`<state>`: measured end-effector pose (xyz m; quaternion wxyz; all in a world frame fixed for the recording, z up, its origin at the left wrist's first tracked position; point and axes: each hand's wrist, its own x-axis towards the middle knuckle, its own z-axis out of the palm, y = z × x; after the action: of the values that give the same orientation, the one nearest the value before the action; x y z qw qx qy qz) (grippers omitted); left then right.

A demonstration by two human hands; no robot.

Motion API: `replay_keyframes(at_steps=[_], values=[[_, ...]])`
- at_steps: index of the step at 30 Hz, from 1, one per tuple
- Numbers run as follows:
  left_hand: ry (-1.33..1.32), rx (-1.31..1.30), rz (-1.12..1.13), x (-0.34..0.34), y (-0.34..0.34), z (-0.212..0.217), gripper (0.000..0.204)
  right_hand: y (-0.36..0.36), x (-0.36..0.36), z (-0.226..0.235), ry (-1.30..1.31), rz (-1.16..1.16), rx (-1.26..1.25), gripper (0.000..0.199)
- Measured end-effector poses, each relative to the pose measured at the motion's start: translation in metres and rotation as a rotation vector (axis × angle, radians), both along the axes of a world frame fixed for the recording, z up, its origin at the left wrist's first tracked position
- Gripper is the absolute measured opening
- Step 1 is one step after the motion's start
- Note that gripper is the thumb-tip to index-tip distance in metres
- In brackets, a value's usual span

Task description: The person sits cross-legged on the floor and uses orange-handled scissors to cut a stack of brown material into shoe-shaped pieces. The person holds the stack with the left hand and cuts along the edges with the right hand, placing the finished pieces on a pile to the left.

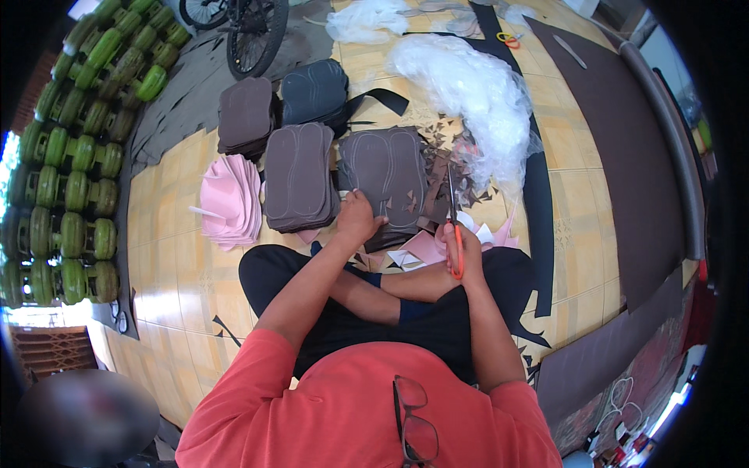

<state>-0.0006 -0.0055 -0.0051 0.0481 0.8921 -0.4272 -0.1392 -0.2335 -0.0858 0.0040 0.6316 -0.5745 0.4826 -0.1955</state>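
Observation:
My right hand (462, 243) grips a pair of scissors (457, 253) by its orange handles, blades pointing away from me over small scraps. At the near left corner of a stack of dark brown cut sheets (386, 168), my left hand (359, 217) holds the edge with bent fingers; the fingertips are partly hidden. Pale curved outlines mark the top sheet, and a few small triangular scraps lie on it. A second marked brown stack (300, 175) stands just left of that hand. Pink cut sheets (230, 199) fan out farther left.
Behind stand another brown stack (246, 113) and a black stack (314, 92). Crumpled clear plastic (476, 97) and brown scraps (460, 160) lie to the right, with a black strip (538, 234) and a dark brown sheet (585, 132). Green gas cylinders (70, 195) line the left; a bicycle wheel (257, 35) is behind.

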Motion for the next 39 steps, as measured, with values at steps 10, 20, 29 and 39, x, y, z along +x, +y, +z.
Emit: replay_keyframes(at_steps=[10, 20, 29, 39], values=[[-0.153, -0.017, 0.047, -0.003, -0.012, 0.008, 0.072, -0.008, -0.001, -0.041, -0.032, 0.034, -0.306, 0.043], [0.386, -0.218, 0.123, 0.030, -0.018, -0.007, 0.040, -0.007, -0.001, -0.020, -0.047, -0.022, -0.207, 0.044], [0.323, -0.707, -0.051, -0.002, -0.076, 0.090, 0.029, -0.009, -0.006, -0.008, -0.123, -0.133, 0.021, 0.043], [1.173, -1.047, 0.165, -0.002, -0.026, 0.090, 0.041, -0.003, -0.002, 0.003, -0.068, -0.142, -0.095, 0.044]])
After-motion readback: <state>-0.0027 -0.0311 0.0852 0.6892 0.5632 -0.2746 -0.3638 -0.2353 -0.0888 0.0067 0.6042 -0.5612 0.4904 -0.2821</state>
